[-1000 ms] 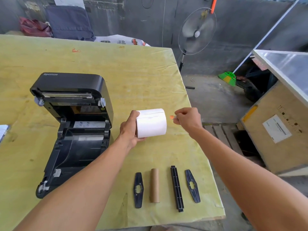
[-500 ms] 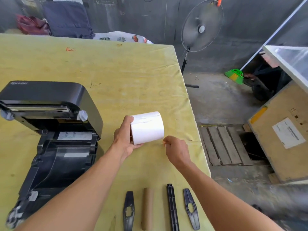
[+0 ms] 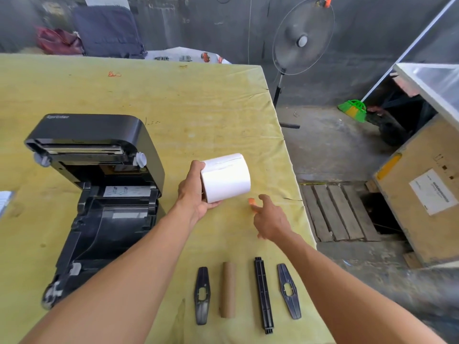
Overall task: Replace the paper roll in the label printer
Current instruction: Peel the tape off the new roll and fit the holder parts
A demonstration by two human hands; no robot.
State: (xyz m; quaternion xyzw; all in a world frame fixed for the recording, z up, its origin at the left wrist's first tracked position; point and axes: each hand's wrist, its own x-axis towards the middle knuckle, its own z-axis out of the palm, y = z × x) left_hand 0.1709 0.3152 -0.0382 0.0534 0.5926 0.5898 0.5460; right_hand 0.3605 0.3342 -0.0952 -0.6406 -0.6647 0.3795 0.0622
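Where the yellow-green covered table meets its near edge, four loose parts lie in a row:
Left flange: flat black plastic roll guide, lengthwise, slot in its middle.
Spent core: bare brown cardboard tube, no paper left on it, just beside the left flange.
Spindle: long narrow black bar, right of the tube.
Right flange: second black roll guide, slightly angled, nearest the table's right edge.
Right hand: right hand hovers low over the table past the row, fingers loosely spread and holding nothing firmly; a small orange scrap sits at a fingertip, and whether it is pinched or merely touched cannot be told.
Left hand: left hand clamped on the left end of the fresh roll, thumb on top, fingers beneath.
Fresh roll: full white label paper roll, smooth and clean, axis roughly left to right, a faint seam line across its upper face; held in the air above the table, right of the printer and just beyond the right hand.
Printer: black label printer, lid raised, paper bay open and showing no roll, pale knobs at the lid's two corners.
Beyond table: dark bags at the wall; pedestal fan on the concrete floor.
Far right: wooden crate with a white label; wooden pallet beside it.
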